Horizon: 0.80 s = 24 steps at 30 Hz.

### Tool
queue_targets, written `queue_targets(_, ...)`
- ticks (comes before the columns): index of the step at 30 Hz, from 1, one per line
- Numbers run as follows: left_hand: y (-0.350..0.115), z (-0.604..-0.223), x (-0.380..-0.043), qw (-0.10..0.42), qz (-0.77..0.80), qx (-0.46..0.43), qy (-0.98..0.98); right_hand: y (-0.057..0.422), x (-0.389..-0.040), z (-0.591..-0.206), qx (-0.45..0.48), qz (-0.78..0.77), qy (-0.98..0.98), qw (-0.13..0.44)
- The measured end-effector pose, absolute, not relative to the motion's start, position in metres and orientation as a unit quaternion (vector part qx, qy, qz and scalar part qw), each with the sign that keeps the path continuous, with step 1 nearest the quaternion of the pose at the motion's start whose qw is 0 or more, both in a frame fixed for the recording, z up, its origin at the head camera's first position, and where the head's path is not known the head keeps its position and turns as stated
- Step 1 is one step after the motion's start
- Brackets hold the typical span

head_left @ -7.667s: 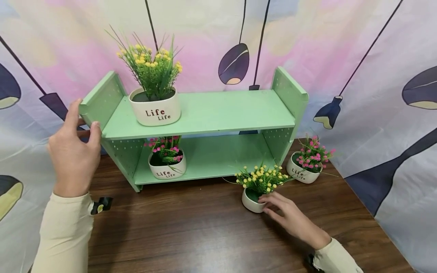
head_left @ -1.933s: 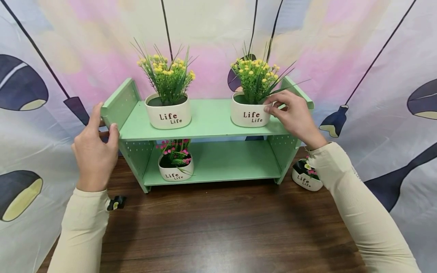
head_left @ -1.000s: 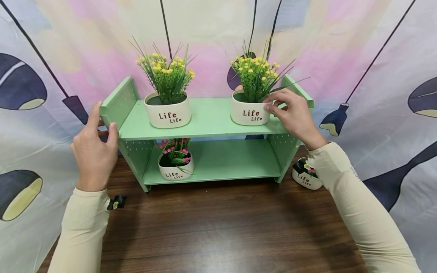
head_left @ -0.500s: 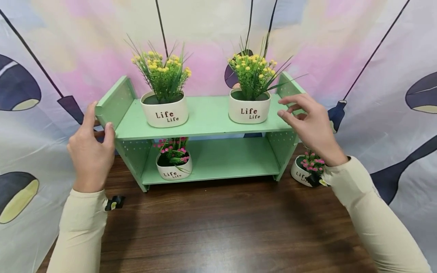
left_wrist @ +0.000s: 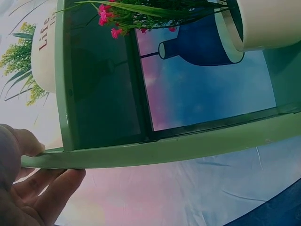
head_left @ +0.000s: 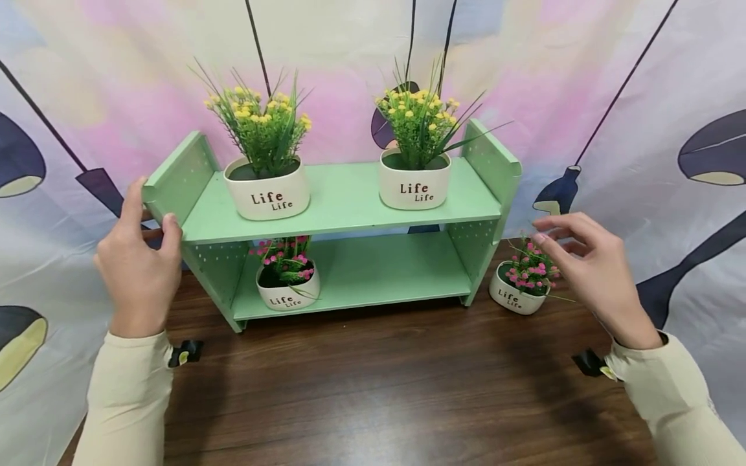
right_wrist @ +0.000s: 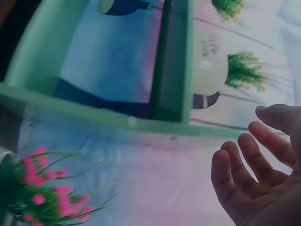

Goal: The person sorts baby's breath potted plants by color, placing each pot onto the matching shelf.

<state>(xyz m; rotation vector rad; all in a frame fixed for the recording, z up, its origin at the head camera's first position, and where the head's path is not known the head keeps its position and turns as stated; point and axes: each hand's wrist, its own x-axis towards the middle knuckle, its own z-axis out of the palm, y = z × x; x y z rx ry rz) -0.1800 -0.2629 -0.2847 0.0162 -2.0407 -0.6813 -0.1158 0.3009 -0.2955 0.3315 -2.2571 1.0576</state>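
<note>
My left hand (head_left: 140, 265) grips the left side panel of a green two-tier shelf (head_left: 350, 194). In the left wrist view the thumb lies on one face of the panel and the fingers (left_wrist: 66, 188) on the other. My right hand (head_left: 594, 275) hangs in the air right of the shelf, fingers relaxed, holding nothing. Nearest to it is a pink-flowered potted plant (head_left: 519, 298) on the table. Two yellow-flowered potted plants, one left (head_left: 268, 191) and one right (head_left: 415, 188), stand upright on the upper tier. Another pink-flowered potted plant (head_left: 288, 291) stands at the lower tier's left.
The shelf stands on a dark brown wooden table (head_left: 373, 382). A pastel curtain (head_left: 344, 97) printed with dark lamp shapes hangs close behind it and along both sides. The upper tier's raised right side panel (head_left: 495, 162) stands between the upper right pot and my right hand.
My right hand set a yellow-flowered potted plant on the upper tier's right, let go of it, and moved right and down towards the pink one. The left hand stays on the panel.
</note>
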Motion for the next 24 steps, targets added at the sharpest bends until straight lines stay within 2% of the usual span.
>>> queue_targets(13, -0.264, -0.285, -0.179, 0.483, -0.266, 0.009, -0.834, 0.318, -0.102, -0.371, 0.088, 0.360, -0.877, 0.306)
queue_targets(24, -0.264, -0.287, -0.181, 0.485, -0.259, 0.002, -0.835, 0.322, -0.116, -0.422, 0.058, 0.307, -0.919, 0.240)
